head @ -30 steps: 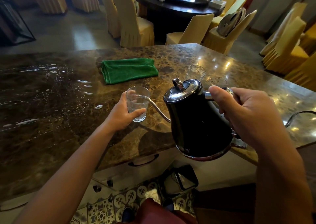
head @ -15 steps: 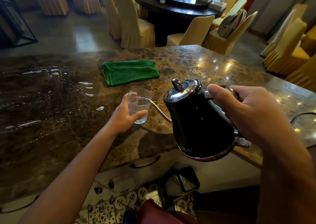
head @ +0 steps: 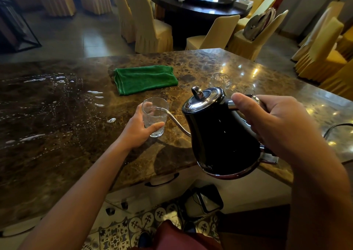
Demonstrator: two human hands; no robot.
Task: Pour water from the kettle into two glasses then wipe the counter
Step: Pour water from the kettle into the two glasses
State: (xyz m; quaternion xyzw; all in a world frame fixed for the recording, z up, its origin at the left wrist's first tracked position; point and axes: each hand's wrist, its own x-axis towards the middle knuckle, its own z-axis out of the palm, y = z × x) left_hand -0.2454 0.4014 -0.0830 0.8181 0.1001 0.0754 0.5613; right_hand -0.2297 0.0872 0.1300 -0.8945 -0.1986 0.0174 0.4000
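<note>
Two bare hands are busy at a brown marble counter (head: 191,66). The right hand (head: 275,123), on the right side of the frame, has its fingers and thumb curled tight round the handle of a black gooseneck kettle (head: 221,135). The kettle is up in the air, near the middle of the frame, and it tips to the left. It has a shiny silver lid with a loop knob on top. Its thin bent spout reaches left and its tip sits over the mouth of a clear glass (head: 155,116).

The left hand (head: 139,131) wraps round that glass from the left side, with the thumb across the front. The glass stands upright, left of the kettle, near the middle of the frame. I cannot tell if its bottom touches the counter.

One more clear glass (head: 219,80) stands on the counter behind the kettle, a bit to the right of the middle. A folded green cloth (head: 145,78) lies flat on the counter, above the held glass in the frame. White drops and puddles of spilled water (head: 63,100) dot the dark left part of the counter. A black cord (head: 336,129) curls on the counter at the right edge. Yellow covered chairs (head: 150,24) stand round a dark round table (head: 194,7) at the top of the frame.
</note>
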